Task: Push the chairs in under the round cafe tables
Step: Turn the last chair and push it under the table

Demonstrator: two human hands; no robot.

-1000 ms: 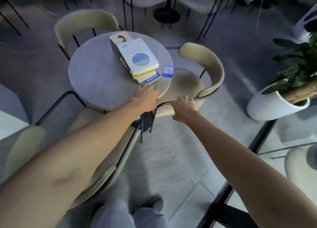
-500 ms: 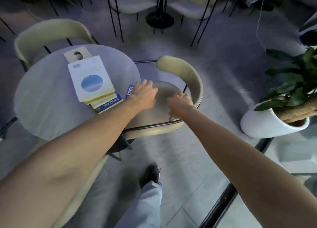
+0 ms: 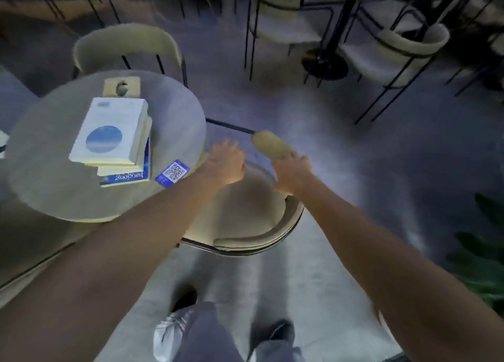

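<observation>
A round grey cafe table [image 3: 54, 192] stands at the left. A beige chair [image 3: 240, 214] with a curved padded back and black metal frame stands at its right edge, the seat partly under the tabletop. My right hand [image 3: 293, 175] is closed over the far part of the chair's backrest. My left hand [image 3: 226, 162] lies with fingers spread over the seat, right beside the table's rim. A second beige chair [image 3: 125, 44] is tucked in at the table's far side.
A stack of books [image 3: 114, 138] and a blue QR card [image 3: 172, 173] lie on the table. More chairs [image 3: 392, 51] and a black table base [image 3: 324, 63] stand at the back right. Plant leaves [image 3: 485, 255] reach in at the right. My feet are just behind the chair.
I have stepped round behind the chair. My right hand moved from the seat's front rail to the backrest; my left hand stayed by the table's rim over the seat.
</observation>
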